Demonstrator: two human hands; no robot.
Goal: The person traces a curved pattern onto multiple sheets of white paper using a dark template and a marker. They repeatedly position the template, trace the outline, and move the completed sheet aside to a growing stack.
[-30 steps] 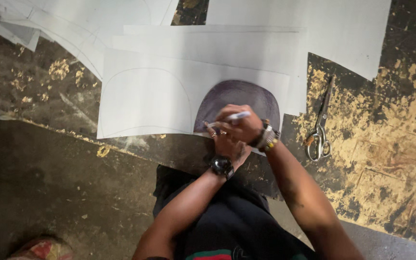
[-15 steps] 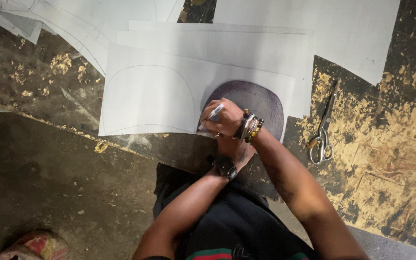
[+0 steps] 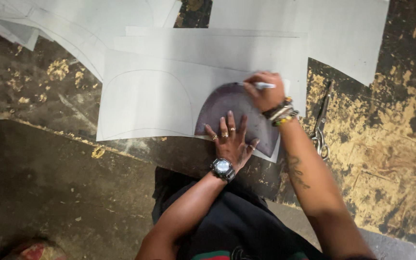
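The head view looked straight down on a dark, scuffed work surface (image 3: 49,192) flecked with yellow patches. Nearest, the left hand (image 3: 231,139), with rings on its fingers and one silver wristwatch (image 3: 223,167) at the wrist, lay flat with fingers spread, pressing on one dome-shaped, dark purple-grey pattern piece (image 3: 227,106). That piece rested on a white paper sheet (image 3: 145,101), its straight edge toward the person, its curved edge away. Just beyond, the right hand (image 3: 266,91), banded with several beaded bracelets (image 3: 280,113), was closed around one white marker pen (image 3: 262,85), whose tip met the curved upper edge of the pattern piece. To the right, well apart from both hands, lay one pair of metal scissors (image 3: 321,125). Farther off, at least three more overlapping white sheets (image 3: 314,29) spread toward the top.
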